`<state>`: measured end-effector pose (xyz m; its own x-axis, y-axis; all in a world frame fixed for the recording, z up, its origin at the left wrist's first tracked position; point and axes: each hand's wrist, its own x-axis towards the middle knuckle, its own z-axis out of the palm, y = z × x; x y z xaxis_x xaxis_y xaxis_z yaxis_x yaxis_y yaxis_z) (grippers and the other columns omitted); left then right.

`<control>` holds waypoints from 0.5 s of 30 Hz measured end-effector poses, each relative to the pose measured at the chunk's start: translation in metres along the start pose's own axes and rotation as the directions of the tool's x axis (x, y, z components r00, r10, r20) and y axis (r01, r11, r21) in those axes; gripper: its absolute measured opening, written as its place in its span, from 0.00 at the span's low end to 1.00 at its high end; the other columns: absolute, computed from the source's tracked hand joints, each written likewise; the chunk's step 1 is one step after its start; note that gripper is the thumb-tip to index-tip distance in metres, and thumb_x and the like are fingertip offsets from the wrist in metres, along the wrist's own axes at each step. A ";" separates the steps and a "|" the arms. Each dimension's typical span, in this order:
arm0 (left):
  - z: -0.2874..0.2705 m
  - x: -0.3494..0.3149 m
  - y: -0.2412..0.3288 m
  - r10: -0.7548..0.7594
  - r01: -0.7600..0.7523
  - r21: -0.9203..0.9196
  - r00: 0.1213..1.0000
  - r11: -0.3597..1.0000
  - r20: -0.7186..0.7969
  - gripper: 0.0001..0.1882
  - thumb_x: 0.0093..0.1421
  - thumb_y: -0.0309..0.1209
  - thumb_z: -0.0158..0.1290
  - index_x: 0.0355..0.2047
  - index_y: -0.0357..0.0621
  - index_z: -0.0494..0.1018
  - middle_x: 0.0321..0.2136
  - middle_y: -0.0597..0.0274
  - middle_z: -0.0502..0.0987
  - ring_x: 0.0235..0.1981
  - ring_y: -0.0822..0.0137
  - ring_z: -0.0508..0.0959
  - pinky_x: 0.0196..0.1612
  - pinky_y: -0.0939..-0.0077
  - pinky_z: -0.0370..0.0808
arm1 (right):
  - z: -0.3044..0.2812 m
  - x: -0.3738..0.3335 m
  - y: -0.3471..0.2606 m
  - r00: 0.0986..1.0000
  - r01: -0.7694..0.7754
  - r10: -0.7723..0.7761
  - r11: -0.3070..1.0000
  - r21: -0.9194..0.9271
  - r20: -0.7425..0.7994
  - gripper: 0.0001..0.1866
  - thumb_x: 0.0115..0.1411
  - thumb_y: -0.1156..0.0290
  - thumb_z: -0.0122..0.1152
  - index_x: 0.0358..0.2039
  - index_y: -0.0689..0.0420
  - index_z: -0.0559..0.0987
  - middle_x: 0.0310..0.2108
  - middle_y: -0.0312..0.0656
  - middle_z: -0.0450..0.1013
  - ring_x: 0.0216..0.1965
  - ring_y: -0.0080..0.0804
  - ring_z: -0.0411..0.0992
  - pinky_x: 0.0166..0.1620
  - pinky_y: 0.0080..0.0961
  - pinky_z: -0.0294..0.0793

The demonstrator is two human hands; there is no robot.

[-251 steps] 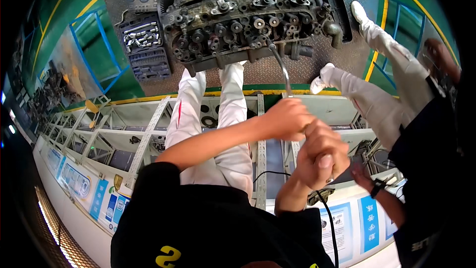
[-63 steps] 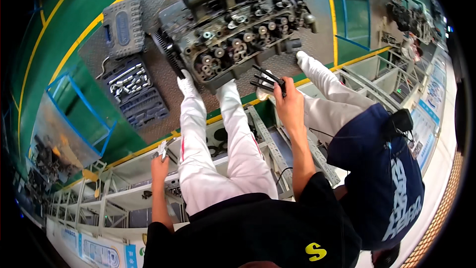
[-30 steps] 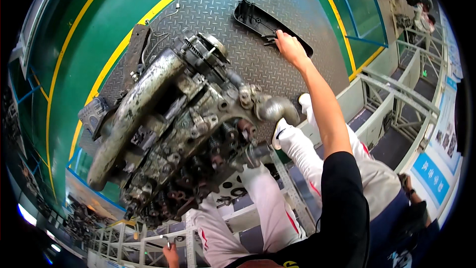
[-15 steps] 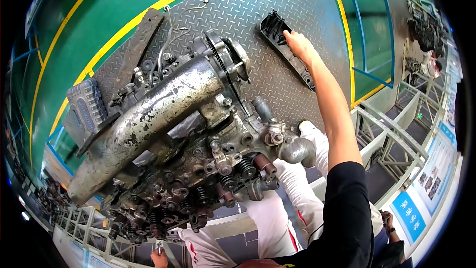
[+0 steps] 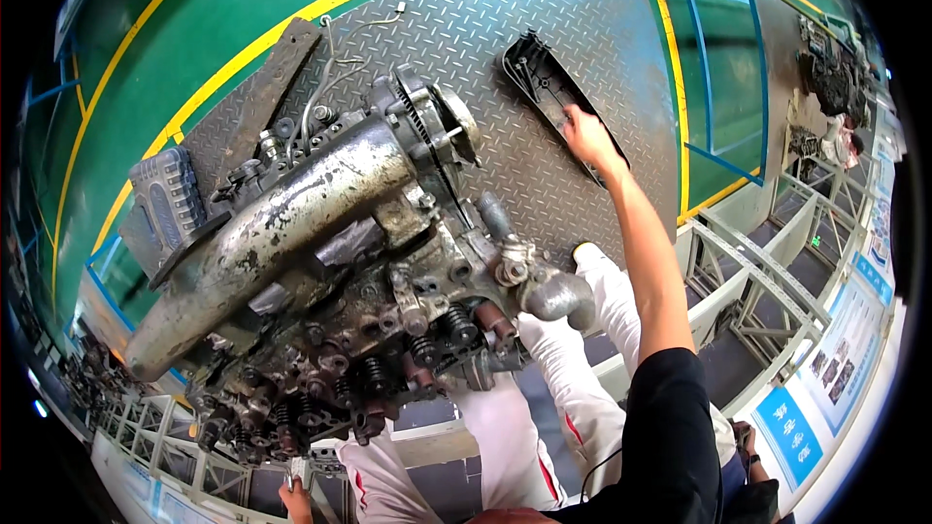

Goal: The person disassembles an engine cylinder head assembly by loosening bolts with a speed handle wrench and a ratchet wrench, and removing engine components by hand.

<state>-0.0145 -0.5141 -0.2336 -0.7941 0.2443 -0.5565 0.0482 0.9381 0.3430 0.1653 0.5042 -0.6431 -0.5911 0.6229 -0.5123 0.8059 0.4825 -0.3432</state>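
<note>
Beyond the engine, my right hand (image 5: 590, 139) reaches out with closed fingers at a long black plastic engine cover (image 5: 541, 78). The cover is trough-shaped, with its ribbed inside facing me. Whether it rests on the plate or is slightly raised, I cannot tell. A worn engine (image 5: 388, 262) fills the left and middle, with a thick chipped metal pipe (image 5: 277, 213) across it and exposed springs (image 5: 461, 325) on the near side. Low in the picture, my left hand (image 5: 296, 502) is closed beneath the engine's near edge, against a pale metal piece that I cannot make out.
A diamond-pattern metal plate (image 5: 466, 29) lies under the parts. A ribbed grey cover (image 5: 167, 194) and a dark flat bar (image 5: 275, 87) lie left of the engine. Grey metal frames (image 5: 767, 281) stand at the right. Legs in white trousers (image 5: 563, 359) are close to the engine.
My right hand has shifted nearer along the black cover, and the cover has turned so that more of its inside shows. The engine appears slightly farther left as the view moved.
</note>
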 end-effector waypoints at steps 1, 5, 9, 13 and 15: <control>-0.020 0.011 -0.002 -0.363 0.322 0.228 0.916 0.919 0.168 0.15 0.68 0.36 0.49 0.35 0.34 0.74 0.25 0.52 0.75 0.27 0.52 0.73 0.31 0.54 0.70 | 0.009 -0.021 -0.002 1.000 -0.007 0.006 0.998 0.060 0.010 0.17 0.62 0.69 0.57 0.52 0.58 0.73 0.41 0.60 0.77 0.46 0.60 0.76 0.48 0.50 0.77; -0.003 0.058 0.096 -0.573 0.589 -0.059 0.802 0.806 0.168 0.20 0.63 0.30 0.55 0.15 0.39 0.63 0.14 0.70 0.63 0.18 0.77 0.58 0.20 0.70 0.53 | 0.014 -0.123 0.010 0.994 -0.087 0.097 0.975 0.203 -0.040 0.16 0.63 0.70 0.56 0.51 0.59 0.76 0.41 0.59 0.78 0.45 0.58 0.77 0.49 0.46 0.77; -0.038 0.064 0.095 -0.421 0.406 0.193 0.906 0.893 0.039 0.20 0.65 0.32 0.55 0.19 0.33 0.67 0.13 0.64 0.63 0.20 0.72 0.60 0.24 0.62 0.57 | 0.057 -0.215 -0.008 0.919 -0.344 0.394 0.771 0.535 0.023 0.16 0.66 0.71 0.53 0.52 0.60 0.76 0.37 0.53 0.80 0.39 0.43 0.80 0.45 0.37 0.79; -0.055 0.093 0.161 -0.346 0.275 0.332 0.921 0.902 0.177 0.18 0.65 0.33 0.55 0.23 0.29 0.70 0.15 0.55 0.65 0.23 0.70 0.61 0.27 0.61 0.60 | 0.071 -0.310 -0.047 0.795 -0.484 0.595 0.507 0.714 0.116 0.14 0.70 0.73 0.48 0.52 0.61 0.76 0.38 0.44 0.80 0.30 0.29 0.78 0.36 0.28 0.79; -0.073 0.093 0.147 -0.261 0.214 0.273 0.953 0.938 0.152 0.17 0.64 0.32 0.55 0.24 0.29 0.70 0.16 0.50 0.65 0.22 0.66 0.62 0.27 0.60 0.61 | 0.081 -0.345 -0.085 0.822 -0.407 0.565 0.494 0.768 0.072 0.13 0.70 0.75 0.48 0.51 0.63 0.76 0.36 0.43 0.80 0.29 0.28 0.77 0.34 0.26 0.78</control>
<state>-0.1251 -0.3718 -0.1800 -0.6775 0.0249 -0.7351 0.0406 0.9992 -0.0036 0.3036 0.1989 -0.5013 -0.0281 0.7402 -0.6718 0.6642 -0.4883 -0.5660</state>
